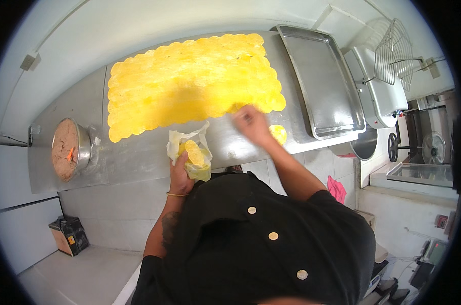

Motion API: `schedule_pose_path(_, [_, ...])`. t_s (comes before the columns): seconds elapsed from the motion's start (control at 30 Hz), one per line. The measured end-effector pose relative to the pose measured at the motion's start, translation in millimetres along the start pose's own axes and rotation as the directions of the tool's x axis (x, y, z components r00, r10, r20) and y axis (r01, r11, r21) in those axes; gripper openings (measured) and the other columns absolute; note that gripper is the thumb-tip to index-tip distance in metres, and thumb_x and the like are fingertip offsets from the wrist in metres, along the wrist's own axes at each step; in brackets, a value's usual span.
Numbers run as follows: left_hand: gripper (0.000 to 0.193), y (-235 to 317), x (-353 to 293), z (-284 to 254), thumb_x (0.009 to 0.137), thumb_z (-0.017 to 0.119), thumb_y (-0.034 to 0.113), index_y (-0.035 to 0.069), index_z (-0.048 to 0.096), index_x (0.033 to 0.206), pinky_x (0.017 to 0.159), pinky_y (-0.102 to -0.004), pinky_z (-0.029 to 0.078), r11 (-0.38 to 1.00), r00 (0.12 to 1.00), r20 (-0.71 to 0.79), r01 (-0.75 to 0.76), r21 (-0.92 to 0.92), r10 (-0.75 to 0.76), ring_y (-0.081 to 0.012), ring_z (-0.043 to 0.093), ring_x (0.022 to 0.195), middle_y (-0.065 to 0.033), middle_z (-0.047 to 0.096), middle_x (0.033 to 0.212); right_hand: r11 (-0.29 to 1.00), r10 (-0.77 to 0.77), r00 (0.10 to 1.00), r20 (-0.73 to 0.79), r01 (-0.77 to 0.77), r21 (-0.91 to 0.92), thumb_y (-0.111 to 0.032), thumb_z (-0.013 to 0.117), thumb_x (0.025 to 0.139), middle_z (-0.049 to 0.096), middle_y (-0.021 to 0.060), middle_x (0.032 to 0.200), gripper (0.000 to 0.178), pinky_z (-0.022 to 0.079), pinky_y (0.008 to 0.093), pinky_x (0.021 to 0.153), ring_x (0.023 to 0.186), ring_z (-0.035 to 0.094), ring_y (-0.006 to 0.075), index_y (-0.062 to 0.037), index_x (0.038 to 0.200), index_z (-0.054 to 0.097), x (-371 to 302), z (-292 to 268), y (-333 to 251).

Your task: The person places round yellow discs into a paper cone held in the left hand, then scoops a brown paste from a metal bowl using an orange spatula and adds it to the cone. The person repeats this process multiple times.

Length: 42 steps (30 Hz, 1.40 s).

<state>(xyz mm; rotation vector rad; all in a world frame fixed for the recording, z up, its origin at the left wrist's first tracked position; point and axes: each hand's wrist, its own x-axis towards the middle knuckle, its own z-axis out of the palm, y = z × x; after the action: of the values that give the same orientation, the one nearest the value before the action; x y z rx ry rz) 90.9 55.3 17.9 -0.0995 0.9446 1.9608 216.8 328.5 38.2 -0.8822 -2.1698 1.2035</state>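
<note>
My left hand (pixel 179 175) is closed round a clear plastic bag (pixel 204 174), its mouth open and crumpled, near the table's front edge. A stack of round yellow dough discs (pixel 194 152) shows inside it. My right hand (pixel 249 122) hovers at the front right edge of a broad yellow layer of dough discs (pixel 189 76). Motion smears its fingers, so I cannot tell what they hold. The layer has a scalloped outline, as of discs set side by side or overlapping. A single yellow disc (pixel 277 133) lies apart, just right of my right wrist.
On the steel table (pixel 134 165), a metal bowl (pixel 83 147) of brownish-pink filling with an orange-handled utensil (pixel 70 154) stands at the left. A large metal tray (pixel 324 81) lies at the right, beside a white machine with a wire guard (pixel 395 51). A dark box (pixel 70 235) sits on the floor.
</note>
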Motion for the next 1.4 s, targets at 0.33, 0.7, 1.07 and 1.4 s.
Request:
schedule_pose_path(0.33, [0.050, 120.1, -80.2, -120.8, 0.108, 0.058, 0.012, 0.012, 0.040, 0.154, 0.109, -0.0397, 0.051, 0.822, 0.901, 0.125, -0.430, 0.374, 0.414, -0.0236, 0.060, 0.130, -0.0108, 0.056, 0.143, 0.957, -0.280, 0.734, 0.618, 0.168, 0.235, -0.018, 0.083, 0.093, 0.066, 0.0057, 0.079, 0.023, 0.052, 0.0320, 0.068, 0.074, 0.061, 0.0132, -0.0014, 0.093, 0.068, -98.2, 222.3, -191.6])
schedule_pose_path(0.7, [0.054, 221.4, -121.6, -217.0, 0.103, 0.063, 0.006, 0.011, 0.039, 0.152, 0.106, -0.0400, 0.051, 0.959, 0.957, -0.071, -0.284, -0.019, 0.282, -0.0228, 0.060, 0.126, -0.0094, 0.057, 0.137, 0.967, -0.136, 0.737, 0.662, -0.047, 0.252, -0.018, 0.073, 0.099, 0.072, 0.0150, 0.093, 0.020, 0.055, 0.0371, 0.077, 0.083, 0.069, 0.0217, 0.0000, 0.105, 0.075, -139.5, 343.9, -263.6])
schedule_pose_path(1.07, [0.052, 235.7, -115.0, -241.6, 0.102, 0.064, 0.006, 0.009, 0.043, 0.150, 0.103, -0.0386, 0.053, 0.957, 0.955, -0.110, -0.282, -0.066, 0.274, -0.0218, 0.063, 0.121, -0.0090, 0.060, 0.134, 0.984, -0.063, 0.719, 0.692, -0.069, 0.162, -0.018, 0.069, 0.099, 0.071, 0.0088, 0.085, 0.018, 0.053, 0.0369, 0.074, 0.077, 0.066, 0.0189, -0.0007, 0.098, 0.075, -135.9, 376.6, -281.7])
schedule_pose_path(1.4, [0.046, 228.9, -108.1, -266.8, 0.103, 0.060, 0.012, 0.007, 0.050, 0.148, 0.101, -0.0416, 0.057, 0.851, 0.896, 0.063, -0.438, 0.290, 0.439, -0.0257, 0.068, 0.119, -0.0107, 0.064, 0.132, 0.992, -0.096, 0.890, 0.446, 0.120, -0.026, -0.019, 0.060, 0.103, 0.071, 0.0262, 0.088, 0.020, 0.055, 0.0494, 0.076, 0.084, 0.071, 0.0433, 0.0007, 0.102, 0.065, -93.1, 414.3, -225.9])
